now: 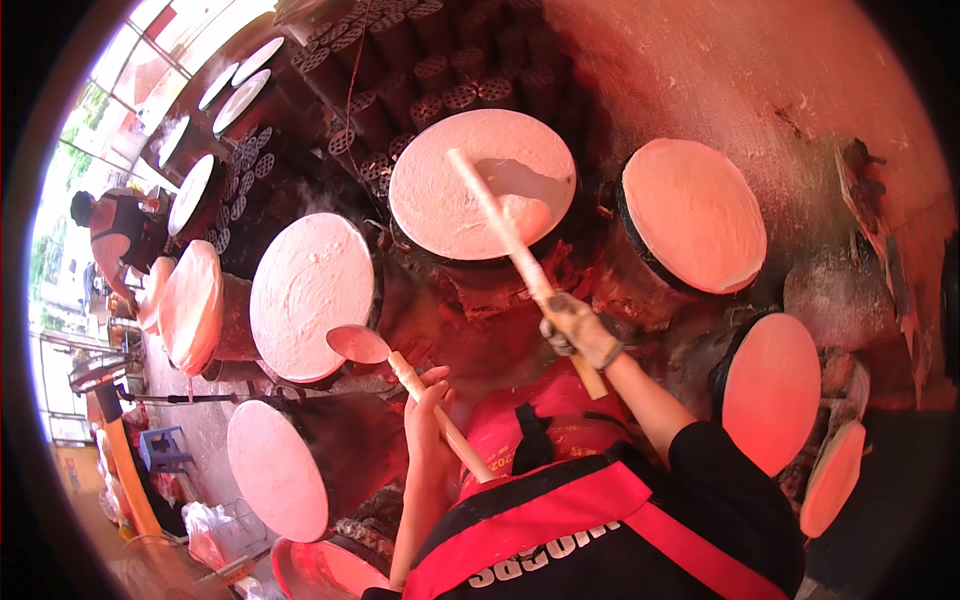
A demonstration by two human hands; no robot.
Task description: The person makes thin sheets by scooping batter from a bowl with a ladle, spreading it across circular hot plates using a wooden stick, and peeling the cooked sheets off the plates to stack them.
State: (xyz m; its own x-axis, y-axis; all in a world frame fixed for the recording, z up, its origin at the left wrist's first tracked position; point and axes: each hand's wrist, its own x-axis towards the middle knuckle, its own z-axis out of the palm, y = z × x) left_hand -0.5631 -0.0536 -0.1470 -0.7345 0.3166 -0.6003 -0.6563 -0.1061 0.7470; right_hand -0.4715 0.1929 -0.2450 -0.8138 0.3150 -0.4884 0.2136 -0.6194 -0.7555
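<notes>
My right hand (pixel 583 332), in a dark fingerless-looking glove, is closed round a long pale wooden stick (pixel 505 228). The stick's far end reaches over the large round pan in front of me, where it meets a whitish, wrinkled layer (pixel 430 205). Beside the stick the layer is parted, and a smooth greyish patch (pixel 530 178) shows. My bare left hand (pixel 428 400) grips a ladle (pixel 358 345) by its wooden handle. The ladle's round bowl lies in front of the near edge of the left round pan (pixel 312 297); whether they touch I cannot tell.
More pale-topped round pans stand at the right (pixel 695 215), lower right (pixel 772 395) and lower left (pixel 278 470). Perforated dark cylindrical briquettes (pixel 430 75) are stacked behind. Another person (pixel 125 235) bends at far left, near a blue stool (pixel 165 448). A rough wall (pixel 700 80) rises at right.
</notes>
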